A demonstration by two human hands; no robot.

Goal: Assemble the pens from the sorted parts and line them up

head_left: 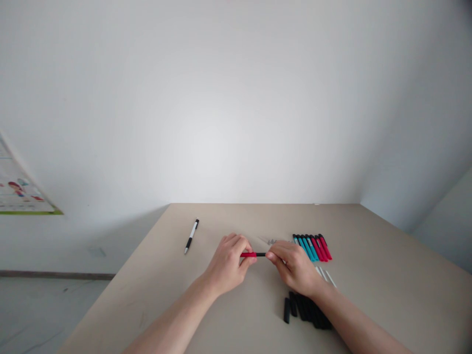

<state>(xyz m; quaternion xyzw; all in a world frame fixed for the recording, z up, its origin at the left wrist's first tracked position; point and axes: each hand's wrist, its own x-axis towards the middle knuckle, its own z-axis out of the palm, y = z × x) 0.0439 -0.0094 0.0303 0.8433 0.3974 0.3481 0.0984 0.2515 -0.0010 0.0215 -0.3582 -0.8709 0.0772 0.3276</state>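
Note:
Over the middle of the table, my left hand [230, 260] pinches a red pen barrel [248, 254] between thumb and fingers. A thin black pen part [260, 254] extends from the barrel's right end, in line with it. My right hand [293, 265] is closed on the other end of that black part, and its fingers cover the tip. Just past my right hand lies a row of teal pens [308, 247] and red pens [323, 247] with black ends. Thin white sticks [331, 279], perhaps refills, are partly hidden by my right wrist.
Several black tubular pieces [286, 310] lie in a pile beneath my right forearm. Small greyish pieces [272, 241] sit behind my right hand. A white and black pen [191, 236] rests on the left of the beige table [372, 290], which meets a white wall.

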